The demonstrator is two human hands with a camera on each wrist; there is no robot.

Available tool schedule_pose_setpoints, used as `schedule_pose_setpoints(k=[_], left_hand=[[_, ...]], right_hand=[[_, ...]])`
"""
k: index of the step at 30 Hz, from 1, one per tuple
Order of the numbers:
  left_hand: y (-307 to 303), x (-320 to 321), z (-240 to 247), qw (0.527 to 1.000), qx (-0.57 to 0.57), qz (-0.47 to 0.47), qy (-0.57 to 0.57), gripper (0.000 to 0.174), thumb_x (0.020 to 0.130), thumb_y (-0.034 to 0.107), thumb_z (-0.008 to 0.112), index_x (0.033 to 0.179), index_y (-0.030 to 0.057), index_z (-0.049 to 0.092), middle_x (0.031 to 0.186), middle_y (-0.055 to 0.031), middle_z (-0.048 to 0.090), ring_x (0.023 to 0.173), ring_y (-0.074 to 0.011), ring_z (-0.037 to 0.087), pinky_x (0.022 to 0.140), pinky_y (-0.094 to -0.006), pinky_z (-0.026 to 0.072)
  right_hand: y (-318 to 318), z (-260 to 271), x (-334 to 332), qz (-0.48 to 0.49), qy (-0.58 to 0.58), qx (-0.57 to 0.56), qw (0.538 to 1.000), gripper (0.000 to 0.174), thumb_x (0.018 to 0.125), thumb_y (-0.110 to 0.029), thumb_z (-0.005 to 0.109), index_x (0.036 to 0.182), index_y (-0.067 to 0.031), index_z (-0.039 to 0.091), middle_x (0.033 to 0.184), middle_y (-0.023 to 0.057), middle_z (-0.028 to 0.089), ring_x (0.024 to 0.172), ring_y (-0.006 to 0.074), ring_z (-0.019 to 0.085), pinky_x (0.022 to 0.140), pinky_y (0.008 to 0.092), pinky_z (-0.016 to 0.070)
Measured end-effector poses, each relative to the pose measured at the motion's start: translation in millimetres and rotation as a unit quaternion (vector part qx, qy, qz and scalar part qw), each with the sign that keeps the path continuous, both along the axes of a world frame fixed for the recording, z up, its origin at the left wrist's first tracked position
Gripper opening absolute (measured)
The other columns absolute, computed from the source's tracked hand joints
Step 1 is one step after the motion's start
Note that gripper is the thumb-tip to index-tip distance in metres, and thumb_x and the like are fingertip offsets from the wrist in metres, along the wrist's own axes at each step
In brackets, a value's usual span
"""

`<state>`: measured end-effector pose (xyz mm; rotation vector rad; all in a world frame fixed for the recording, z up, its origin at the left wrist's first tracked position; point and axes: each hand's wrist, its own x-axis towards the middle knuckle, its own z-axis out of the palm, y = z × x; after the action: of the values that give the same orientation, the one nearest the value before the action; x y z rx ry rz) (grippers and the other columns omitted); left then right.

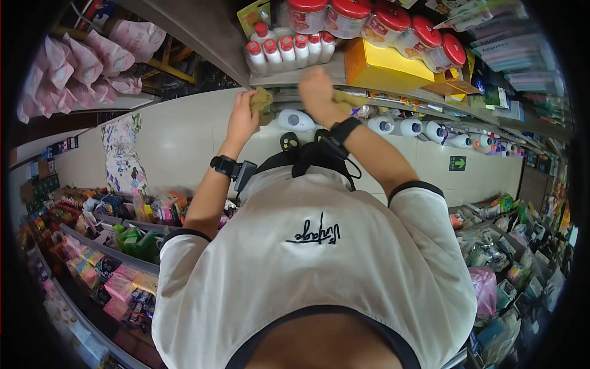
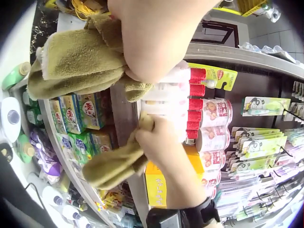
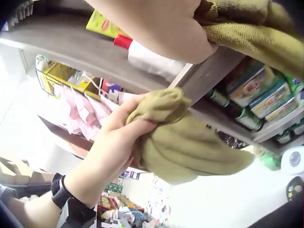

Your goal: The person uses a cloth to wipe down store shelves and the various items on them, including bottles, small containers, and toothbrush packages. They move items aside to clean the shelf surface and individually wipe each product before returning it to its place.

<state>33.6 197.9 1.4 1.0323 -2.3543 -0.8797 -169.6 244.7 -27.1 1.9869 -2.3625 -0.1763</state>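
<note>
My left hand (image 1: pixel 244 117) grips a bunched olive cloth (image 1: pixel 262 101), fingers curled round it; the right wrist view shows this cloth (image 3: pixel 185 147) hanging below the hand (image 3: pixel 114 142). Olive cloth (image 1: pixel 350 98) is also in my right hand (image 1: pixel 318 92). In the left wrist view, the right hand (image 2: pixel 164 142) pinches its cloth (image 2: pixel 114 166) at the shelf edge, beside white bottles with red caps (image 2: pixel 164 99). The left hand (image 2: pixel 152 38) looms close at the top with its cloth (image 2: pixel 76 61). Whether the two cloths are joined is unclear.
Red-lidded jars (image 1: pixel 386 23) and a yellow box (image 1: pixel 381 66) stand right of the bottles on the shelf. White jugs (image 1: pixel 410 127) line the lower level. Pink packets (image 1: pixel 80 61) hang at the left. Goods-filled bins (image 1: pixel 129 280) flank the body.
</note>
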Motion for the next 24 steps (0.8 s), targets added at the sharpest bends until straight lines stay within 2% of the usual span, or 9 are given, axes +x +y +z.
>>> schedule_pose_setpoints(k=[2, 5, 8, 17, 18, 21, 22, 23, 24], left_hand=[[3, 3, 0, 0.998, 0.058, 0.003, 0.005, 0.047, 0.068, -0.007, 0.049, 0.113, 0.0021, 0.043, 0.106, -0.0169, 0.044, 0.101, -0.0347, 0.046, 0.089, -0.0354, 0.0389], [4, 0, 0, 0.997, 0.072, -0.004, 0.006, 0.046, 0.067, -0.008, 0.049, 0.113, 0.001, 0.044, 0.106, -0.017, 0.044, 0.102, -0.0344, 0.046, 0.089, -0.0353, 0.0382], [1, -2, -6, 0.999, 0.031, -0.032, 0.006, 0.044, 0.069, -0.004, 0.049, 0.111, 0.0053, 0.044, 0.107, -0.0166, 0.044, 0.099, -0.0363, 0.048, 0.083, -0.0379, 0.0425], [-3, -11, -14, 0.994, 0.075, -0.081, 0.022, 0.043, 0.068, -0.005, 0.049, 0.109, 0.0042, 0.047, 0.103, -0.0175, 0.047, 0.098, -0.0356, 0.048, 0.086, -0.0364, 0.0405], [-3, -10, -19, 0.993, 0.074, -0.087, 0.024, 0.043, 0.068, -0.005, 0.049, 0.109, 0.0042, 0.047, 0.103, -0.0175, 0.047, 0.098, -0.0356, 0.048, 0.086, -0.0364, 0.0405], [-6, -8, -37, 0.99, 0.11, -0.075, 0.044, 0.042, 0.068, -0.006, 0.048, 0.11, 0.0032, 0.047, 0.102, -0.0163, 0.05, 0.098, -0.0314, 0.05, 0.087, -0.0343, 0.0404], [-6, -8, -42, 0.976, 0.193, -0.059, 0.085, 0.043, 0.069, -0.006, 0.047, 0.111, 0.0026, 0.047, 0.104, -0.0149, 0.051, 0.099, -0.0278, 0.051, 0.088, -0.0325, 0.04], [-5, -9, -47, 0.952, 0.275, -0.043, 0.124, 0.043, 0.07, -0.007, 0.046, 0.111, 0.0021, 0.046, 0.105, -0.0135, 0.052, 0.1, -0.0243, 0.052, 0.088, -0.0307, 0.0396], [-2, -14, -42, 0.952, 0.277, -0.047, 0.123, 0.043, 0.07, -0.007, 0.046, 0.111, 0.0021, 0.046, 0.105, -0.0135, 0.052, 0.1, -0.0243, 0.052, 0.088, -0.0307, 0.0396]], right_hand=[[-22, 0, 40, -0.017, -0.026, -0.065, 0.997, 0.025, 0.074, -0.018, 0.049, 0.088, -0.0037, 0.064, 0.094, 0.0112, 0.056, 0.092, 0.0239, 0.046, 0.077, 0.0315, 0.0371], [-34, 11, 62, 0.01, 0.004, -0.07, 0.997, 0.023, 0.074, -0.017, 0.049, 0.087, -0.0049, 0.064, 0.092, 0.0106, 0.054, 0.092, 0.024, 0.046, 0.078, 0.032, 0.037], [-26, 0, 47, 0.024, -0.071, -0.161, 0.984, 0.02, 0.072, -0.018, 0.05, 0.084, -0.0071, 0.062, 0.088, 0.008, 0.053, 0.089, 0.0223, 0.046, 0.074, 0.0307, 0.041], [37, -2, -36, -0.045, 0.039, -0.137, 0.989, 0.018, 0.072, -0.016, 0.05, 0.085, -0.0062, 0.058, 0.089, 0.0067, 0.051, 0.088, 0.0213, 0.049, 0.068, 0.0294, 0.045], [42, 7, -40, -0.055, -0.012, -0.127, 0.99, 0.018, 0.072, -0.014, 0.05, 0.087, -0.005, 0.056, 0.089, 0.0069, 0.05, 0.089, 0.0226, 0.049, 0.07, 0.0298, 0.0457], [59, 37, -49, -0.004, -0.103, -0.189, 0.977, 0.021, 0.072, -0.011, 0.049, 0.09, -0.0029, 0.055, 0.097, 0.0092, 0.05, 0.093, 0.0239, 0.049, 0.074, 0.0302, 0.0453], [59, 46, -49, -0.009, -0.102, -0.188, 0.977, 0.021, 0.072, -0.011, 0.049, 0.09, -0.0029, 0.055, 0.097, 0.0092, 0.05, 0.093, 0.0239, 0.049, 0.074, 0.0302, 0.0453], [56, 55, -46, 0.022, -0.109, -0.26, 0.959, 0.024, 0.071, -0.011, 0.049, 0.093, -0.0021, 0.054, 0.101, 0.01, 0.049, 0.095, 0.024, 0.049, 0.074, 0.0302, 0.0449], [54, 58, -43, 0.053, -0.116, -0.329, 0.936, 0.027, 0.071, -0.011, 0.049, 0.096, -0.0012, 0.054, 0.105, 0.0108, 0.049, 0.097, 0.0241, 0.048, 0.075, 0.0301, 0.0445]])
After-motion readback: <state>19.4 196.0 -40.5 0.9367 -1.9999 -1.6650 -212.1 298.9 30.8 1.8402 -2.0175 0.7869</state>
